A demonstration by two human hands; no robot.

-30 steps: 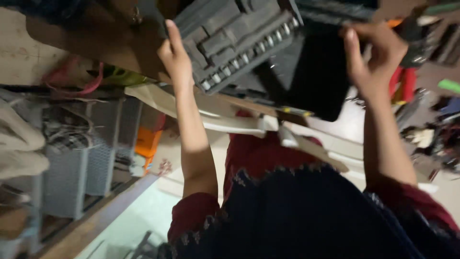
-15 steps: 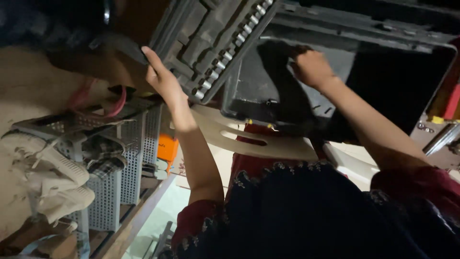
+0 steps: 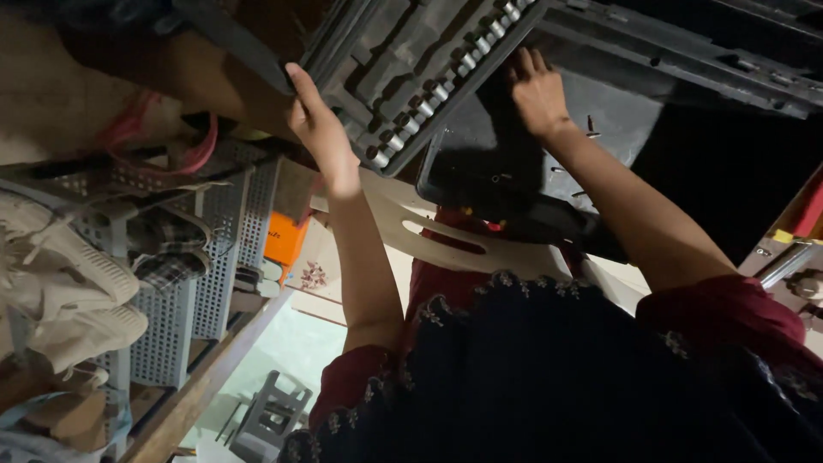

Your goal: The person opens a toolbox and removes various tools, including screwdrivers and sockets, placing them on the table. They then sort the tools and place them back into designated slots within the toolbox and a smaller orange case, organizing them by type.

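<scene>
Both forearms bare from hand to elbow. Left hand (image 3: 321,129) and right hand (image 3: 536,90) without rings, watch or gloves that can be made out in the dim light. Short dark-red fabric sleeves (image 3: 347,390), one at each elbow; the right one shows at the frame's right side. Over the torso, a dark navy cloth drape (image 3: 549,377), its upper edge scalloped and trimmed with a row of small pale embroidered motifs. More dark-red garment shows above that edge.
</scene>
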